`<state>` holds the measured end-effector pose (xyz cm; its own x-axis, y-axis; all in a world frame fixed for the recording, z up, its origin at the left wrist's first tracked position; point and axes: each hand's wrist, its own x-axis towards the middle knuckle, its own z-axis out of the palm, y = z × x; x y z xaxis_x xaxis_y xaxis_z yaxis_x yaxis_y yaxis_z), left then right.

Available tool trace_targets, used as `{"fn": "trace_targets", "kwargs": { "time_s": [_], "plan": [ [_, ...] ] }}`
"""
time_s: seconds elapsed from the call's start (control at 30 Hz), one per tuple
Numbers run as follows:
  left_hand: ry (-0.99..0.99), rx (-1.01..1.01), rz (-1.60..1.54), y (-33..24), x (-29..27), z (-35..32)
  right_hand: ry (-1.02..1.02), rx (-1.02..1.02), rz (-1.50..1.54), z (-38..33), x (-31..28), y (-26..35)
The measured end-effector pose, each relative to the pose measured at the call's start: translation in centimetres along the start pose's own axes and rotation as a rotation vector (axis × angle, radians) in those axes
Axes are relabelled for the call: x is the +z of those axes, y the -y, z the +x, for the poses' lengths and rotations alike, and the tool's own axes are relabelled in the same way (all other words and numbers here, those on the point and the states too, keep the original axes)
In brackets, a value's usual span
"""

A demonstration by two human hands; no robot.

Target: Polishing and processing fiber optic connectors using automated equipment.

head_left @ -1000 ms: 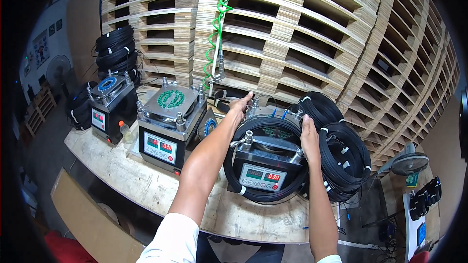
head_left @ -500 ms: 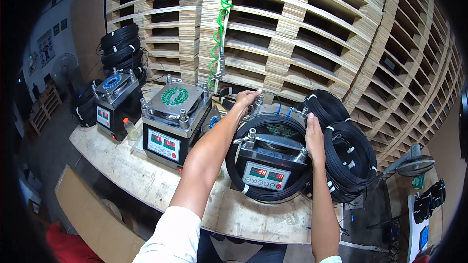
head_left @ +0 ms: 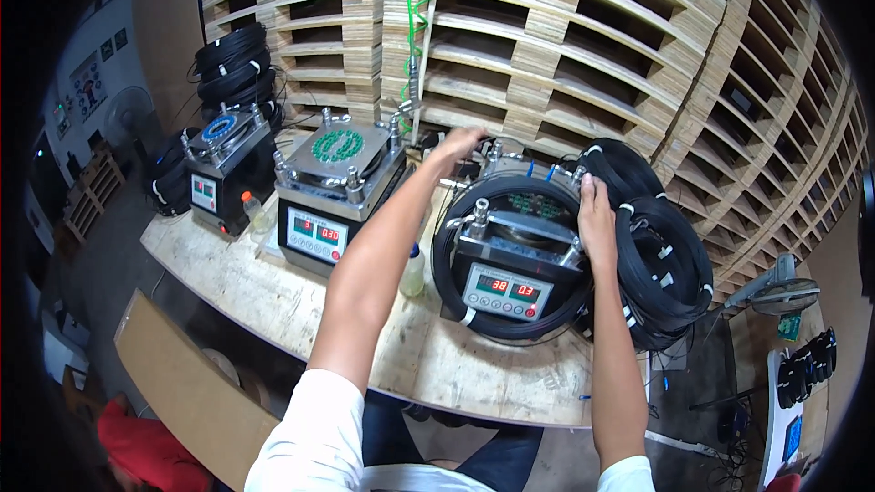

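Observation:
A thick coil of black cable [head_left: 439, 260] loops around the tester with a lit display panel [head_left: 507, 290] in front of me. Two blue-tipped cable ends [head_left: 550, 172] show at the tester's back edge. My right hand [head_left: 597, 217] is at the coil's right side, fingers extended and fingertips by the tester's right corner post. My left hand [head_left: 460, 148] reaches behind the tester's back left corner, near the metal fittings there. Its fingers are bent and slightly blurred, so whether they hold anything cannot be seen.
More black cable coils [head_left: 670, 260] are stacked right of the tester. Left stand a second tester [head_left: 314, 228], a smaller one [head_left: 214, 187] and bottles [head_left: 412, 273] on the wooden bench [head_left: 437, 369]. Wooden pallets [head_left: 565, 64] rise behind; a green spiral hose [head_left: 422, 0] hangs there.
My left hand has shifted from the back left post to farther behind the tester. My right hand stays beside the coil. The view has shifted slightly, and a bottle now shows beside my left forearm.

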<state>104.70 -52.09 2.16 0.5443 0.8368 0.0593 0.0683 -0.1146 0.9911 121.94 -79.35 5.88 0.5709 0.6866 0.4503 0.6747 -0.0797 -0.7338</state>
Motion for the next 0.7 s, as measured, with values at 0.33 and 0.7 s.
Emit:
{"fn": "trace_targets", "kwargs": {
  "time_s": [0.33,0.7],
  "plan": [
    [-0.218,0.702,0.561,-3.8,-0.6,-23.4,0.013,0.021,0.016,0.7,0.1,-0.9],
    [-0.22,0.501,0.545,-2.5,0.7,-24.4,0.028,0.067,0.003,0.2,0.1,-0.8]
  ]
}}
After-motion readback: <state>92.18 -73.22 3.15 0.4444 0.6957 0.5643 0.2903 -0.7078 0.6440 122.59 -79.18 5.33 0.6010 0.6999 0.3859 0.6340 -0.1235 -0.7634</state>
